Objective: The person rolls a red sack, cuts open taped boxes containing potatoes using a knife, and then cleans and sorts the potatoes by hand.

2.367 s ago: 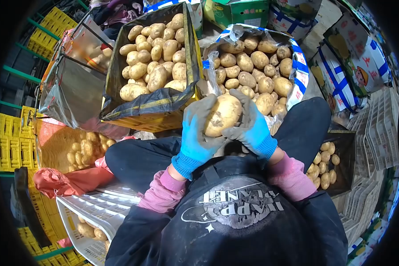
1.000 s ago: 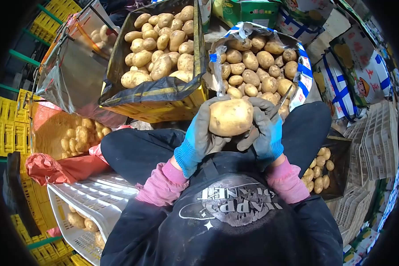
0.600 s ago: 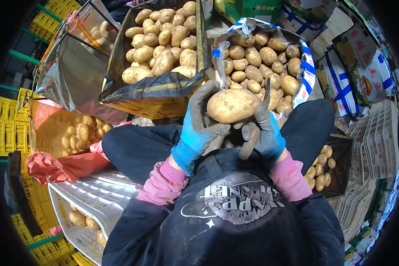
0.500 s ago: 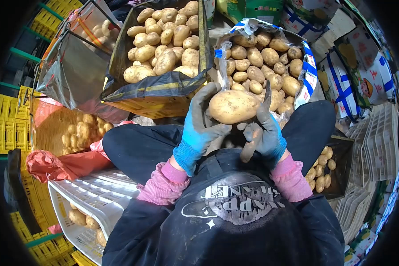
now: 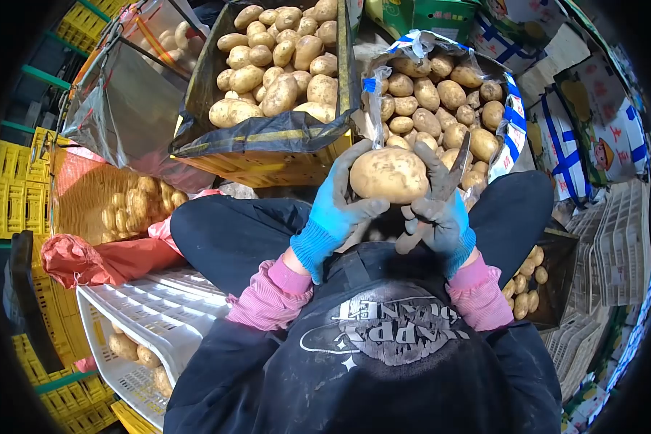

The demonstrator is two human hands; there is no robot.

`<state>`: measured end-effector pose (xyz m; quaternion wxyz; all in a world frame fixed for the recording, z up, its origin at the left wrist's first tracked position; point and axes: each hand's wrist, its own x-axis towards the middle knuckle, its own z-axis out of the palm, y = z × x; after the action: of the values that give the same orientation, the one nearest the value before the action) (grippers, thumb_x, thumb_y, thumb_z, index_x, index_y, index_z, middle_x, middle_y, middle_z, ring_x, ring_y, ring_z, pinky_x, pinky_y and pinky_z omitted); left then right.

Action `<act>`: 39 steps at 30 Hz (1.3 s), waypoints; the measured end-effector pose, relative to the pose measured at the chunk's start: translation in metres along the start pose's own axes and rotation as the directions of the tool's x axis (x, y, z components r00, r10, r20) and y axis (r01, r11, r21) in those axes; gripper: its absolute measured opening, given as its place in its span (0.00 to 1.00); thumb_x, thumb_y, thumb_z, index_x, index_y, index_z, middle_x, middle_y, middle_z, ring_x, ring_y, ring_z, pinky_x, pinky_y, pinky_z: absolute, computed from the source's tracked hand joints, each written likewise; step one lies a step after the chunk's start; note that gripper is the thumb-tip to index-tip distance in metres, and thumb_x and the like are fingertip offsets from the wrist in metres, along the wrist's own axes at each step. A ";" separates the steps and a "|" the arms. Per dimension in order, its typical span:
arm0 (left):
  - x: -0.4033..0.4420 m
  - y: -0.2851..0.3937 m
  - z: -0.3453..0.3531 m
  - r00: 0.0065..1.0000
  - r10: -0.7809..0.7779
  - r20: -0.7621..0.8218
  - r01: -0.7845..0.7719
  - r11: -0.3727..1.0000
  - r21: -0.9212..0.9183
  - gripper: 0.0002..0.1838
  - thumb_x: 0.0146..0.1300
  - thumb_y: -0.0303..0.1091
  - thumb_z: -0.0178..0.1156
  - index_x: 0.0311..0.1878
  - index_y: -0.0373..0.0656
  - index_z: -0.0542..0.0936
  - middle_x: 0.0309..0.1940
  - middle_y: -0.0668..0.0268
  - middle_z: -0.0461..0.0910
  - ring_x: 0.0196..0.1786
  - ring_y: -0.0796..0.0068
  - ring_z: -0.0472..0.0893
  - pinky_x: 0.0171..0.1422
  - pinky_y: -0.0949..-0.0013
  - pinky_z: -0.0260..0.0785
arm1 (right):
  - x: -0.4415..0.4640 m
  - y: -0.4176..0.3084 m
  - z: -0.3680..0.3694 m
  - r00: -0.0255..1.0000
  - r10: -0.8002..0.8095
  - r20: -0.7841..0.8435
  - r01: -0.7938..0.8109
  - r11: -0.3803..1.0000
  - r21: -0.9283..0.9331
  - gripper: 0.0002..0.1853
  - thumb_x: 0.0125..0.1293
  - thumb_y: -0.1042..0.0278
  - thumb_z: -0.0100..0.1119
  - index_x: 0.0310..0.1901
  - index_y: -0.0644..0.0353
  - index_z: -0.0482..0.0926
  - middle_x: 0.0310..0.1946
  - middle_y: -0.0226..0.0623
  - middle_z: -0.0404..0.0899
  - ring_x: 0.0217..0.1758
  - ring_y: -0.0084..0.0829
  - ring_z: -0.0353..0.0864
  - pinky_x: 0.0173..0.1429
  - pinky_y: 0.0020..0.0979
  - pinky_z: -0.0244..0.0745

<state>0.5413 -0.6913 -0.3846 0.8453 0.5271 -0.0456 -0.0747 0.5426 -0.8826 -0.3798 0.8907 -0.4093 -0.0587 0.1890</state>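
Observation:
A large potato [image 5: 389,176] is held up over my lap between both hands, which wear grey and blue gloves. My left hand [image 5: 340,199] grips its left side, fingers curved round the top and thumb below. My right hand [image 5: 441,210] touches the potato's right end and also holds a knife [image 5: 458,170], its blade pointing up and its handle end showing below the fingers. Just beyond the hands stand a yellow crate [image 5: 267,163] lined with black plastic and a round-topped bag [image 5: 515,123] with blue and white edging, both full of potatoes.
At the left are a mesh sack of potatoes [image 5: 134,206], a red sack [image 5: 108,260], a white crate [image 5: 145,318] and yellow crates [image 5: 11,188]. A dark-lined crate [image 5: 557,278] with potatoes, grey crates [image 5: 622,242] and printed cartons [image 5: 600,123] stand at the right.
The potato has been turned between my hands and now lies sideways. The knife, not visible at first, shows in my right hand. The view has shifted slightly.

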 end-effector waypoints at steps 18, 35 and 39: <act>0.050 0.129 -0.095 0.846 0.455 -0.278 -0.204 0.757 0.621 0.40 0.47 0.33 0.78 0.63 0.38 0.70 0.55 0.59 0.77 0.55 0.69 0.79 0.60 0.68 0.75 | 0.022 -0.018 -0.039 0.950 -0.215 -0.226 0.133 0.935 -0.330 0.26 0.74 0.50 0.50 0.60 0.67 0.69 0.41 0.44 0.78 0.24 0.22 0.74 0.26 0.24 0.72; 0.188 0.043 0.020 0.801 -0.060 0.596 -0.590 0.092 0.802 0.23 0.51 0.21 0.62 0.53 0.42 0.80 0.52 0.53 0.79 0.54 0.49 0.78 0.56 0.57 0.72 | 0.024 -0.079 -0.117 0.796 -0.442 -0.414 0.235 0.855 -0.462 0.15 0.72 0.62 0.49 0.48 0.66 0.76 0.41 0.42 0.81 0.30 0.22 0.75 0.40 0.23 0.74; 0.233 -0.130 0.032 0.673 -0.396 0.625 -0.693 -0.042 0.720 0.18 0.59 0.28 0.55 0.54 0.44 0.79 0.38 0.52 0.78 0.43 0.51 0.78 0.51 0.54 0.71 | 0.023 -0.051 -0.137 0.802 -0.222 -0.555 0.090 0.963 -0.254 0.12 0.70 0.65 0.49 0.48 0.62 0.75 0.36 0.39 0.80 0.25 0.25 0.76 0.30 0.27 0.74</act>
<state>0.7550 -0.8167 -0.4873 0.1050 0.8695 -0.4713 -0.1037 0.6142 -1.0005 -0.4327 0.8291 -0.5348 0.1609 -0.0261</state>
